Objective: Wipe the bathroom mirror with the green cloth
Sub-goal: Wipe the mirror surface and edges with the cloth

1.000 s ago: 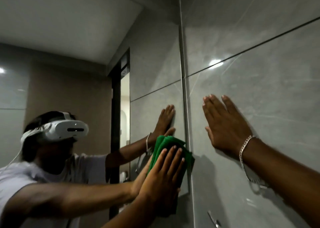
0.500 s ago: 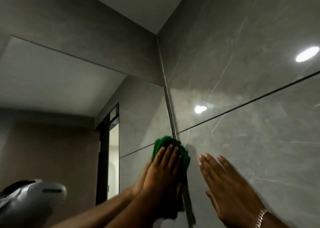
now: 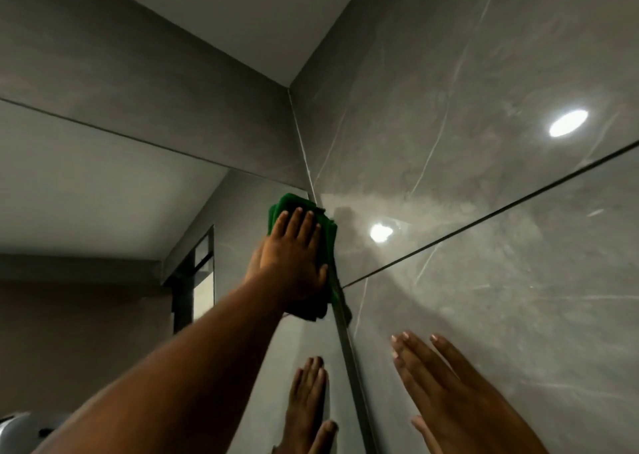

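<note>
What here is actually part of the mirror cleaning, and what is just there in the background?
Part of the job:
- green cloth
- left hand, pressing the cloth flat at the mirror's top right corner
- mirror

Just there:
- right hand, flat on the grey tiled wall
- doorway reflected in the mirror
- light glare on the tiles

The mirror (image 3: 103, 194) fills the left half of the frame, and most of its glass is bare, so a hand can slide freely to the left and down. At the middle, the green cloth (image 3: 323, 227) sits in the mirror's top right corner under the left hand (image 3: 294, 256). The tiled wall (image 3: 484, 280) blocks the way to the right, and the wall strip (image 3: 138, 83) above the mirror blocks the way up. At the lower right, the right hand (image 3: 460, 395) lies flat on the tiled wall, just beside the mirror's edge.
</note>
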Motion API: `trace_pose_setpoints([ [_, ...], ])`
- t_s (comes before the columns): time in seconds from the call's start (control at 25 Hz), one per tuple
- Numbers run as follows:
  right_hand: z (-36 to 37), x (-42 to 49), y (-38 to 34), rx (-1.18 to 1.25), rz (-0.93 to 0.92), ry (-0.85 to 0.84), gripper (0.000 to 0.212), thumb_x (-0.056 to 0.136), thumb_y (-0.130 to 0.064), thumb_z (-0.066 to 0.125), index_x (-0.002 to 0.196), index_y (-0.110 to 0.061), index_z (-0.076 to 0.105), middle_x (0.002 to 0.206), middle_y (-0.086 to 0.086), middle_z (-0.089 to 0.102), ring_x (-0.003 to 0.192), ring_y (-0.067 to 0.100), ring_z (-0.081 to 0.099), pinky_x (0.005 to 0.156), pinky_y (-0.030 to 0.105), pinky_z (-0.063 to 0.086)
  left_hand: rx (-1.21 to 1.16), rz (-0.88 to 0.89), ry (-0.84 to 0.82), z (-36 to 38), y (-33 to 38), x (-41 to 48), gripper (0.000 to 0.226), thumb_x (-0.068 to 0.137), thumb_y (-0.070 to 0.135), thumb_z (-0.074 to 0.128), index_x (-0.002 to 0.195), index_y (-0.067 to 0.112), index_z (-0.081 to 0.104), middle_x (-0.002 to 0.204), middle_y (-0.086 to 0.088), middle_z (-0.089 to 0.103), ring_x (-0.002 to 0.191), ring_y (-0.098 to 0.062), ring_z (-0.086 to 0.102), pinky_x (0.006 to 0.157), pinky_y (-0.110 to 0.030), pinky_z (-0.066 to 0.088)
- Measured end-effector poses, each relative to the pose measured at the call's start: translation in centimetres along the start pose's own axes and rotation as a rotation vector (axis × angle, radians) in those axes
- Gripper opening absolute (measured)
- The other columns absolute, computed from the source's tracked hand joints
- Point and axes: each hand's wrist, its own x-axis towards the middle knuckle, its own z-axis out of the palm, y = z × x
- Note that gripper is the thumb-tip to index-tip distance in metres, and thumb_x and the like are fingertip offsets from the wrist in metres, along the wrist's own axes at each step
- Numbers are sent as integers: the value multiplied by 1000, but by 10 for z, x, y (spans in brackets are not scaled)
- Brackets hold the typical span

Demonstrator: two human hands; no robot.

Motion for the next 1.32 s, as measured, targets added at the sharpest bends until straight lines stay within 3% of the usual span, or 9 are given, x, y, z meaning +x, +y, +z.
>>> trace_pose_setpoints([
  [0.32, 8, -7, -1, -66, 2, 21, 87, 66, -61, 73, 131, -7, 57, 142, 15, 53, 132, 32, 50, 106, 49, 26, 111, -100, 48, -15, -76, 38, 84, 86, 67, 16, 151, 15, 5, 163, -12, 4, 150, -31, 0, 121, -51, 0],
  [0.6, 1, -1, -1, -62, -18, 49, 89, 47, -62, 83, 116, -7, 70, 127, 14, 66, 116, 31, 64, 106, 55, 41, 92, -133, 47, -30, -97, 8, 83, 85, 65, 13, 151, 16, 2, 163, -11, 1, 150, -29, -4, 121, -51, -3],
  [0.68, 3, -2, 0, -38, 8, 60, 88, 45, -59, 85, 114, -6, 70, 124, 16, 68, 114, 31, 65, 111, 56, 35, 102, -143, 46, -33, -103, -4, 83, 83, 66, 9, 151, 18, 2, 163, -9, 1, 150, -28, -4, 120, -53, -4],
  [0.8, 4, -1, 0, -3, 44, 91, 88, 42, -54, 87, 111, -3, 71, 121, 17, 69, 112, 32, 66, 112, 50, 12, 122, -182, 42, -40, -121, -23, 86, 78, 67, 4, 151, 22, 3, 164, -5, 0, 150, -25, -5, 119, -57, -6],
  [0.92, 6, -2, 1, 53, 39, 65, 86, 46, -52, 87, 113, -1, 69, 125, 21, 66, 117, 35, 62, 113, 52, 8, 125, -232, 28, -54, -143, -48, 86, 77, 68, 3, 151, 24, 1, 164, -2, -2, 150, -23, -7, 118, -58, -6],
  [0.96, 4, -4, -1, 50, 20, 81, 82, 55, -51, 82, 117, 1, 67, 129, 23, 62, 121, 37, 59, 114, 52, 7, 123, -250, 33, -58, -149, -59, 85, 78, 67, 5, 152, 25, 1, 164, -1, -2, 150, -22, -7, 118, -58, -5],
  [1.08, 3, -9, -6, 69, 16, 128, 65, 83, -39, 40, 127, 5, 57, 141, 27, 49, 134, 43, 43, 116, 56, 8, 87, -317, 28, -71, -165, -98, 81, 81, 64, 12, 152, 26, 2, 164, 0, -3, 150, -19, -8, 120, -54, -2],
  [1.2, -7, -14, -7, 94, 54, 55, 63, 82, -31, 34, 130, 5, 54, 141, 28, 50, 134, 43, 45, 113, 55, 17, 49, -327, 21, -84, -165, -138, 70, 92, 55, 24, 152, 24, 4, 164, -1, -1, 150, -20, -7, 121, -50, 3],
  [1.32, -25, -14, -8, 188, 110, -21, 68, 89, -37, 20, 143, 0, 38, 154, 23, 36, 145, 37, 30, 120, 50, 4, -32, -315, 51, -97, -154, -182, 66, 95, 37, 41, 152, 15, 15, 163, -8, 9, 150, -25, 1, 122, -49, 8],
])
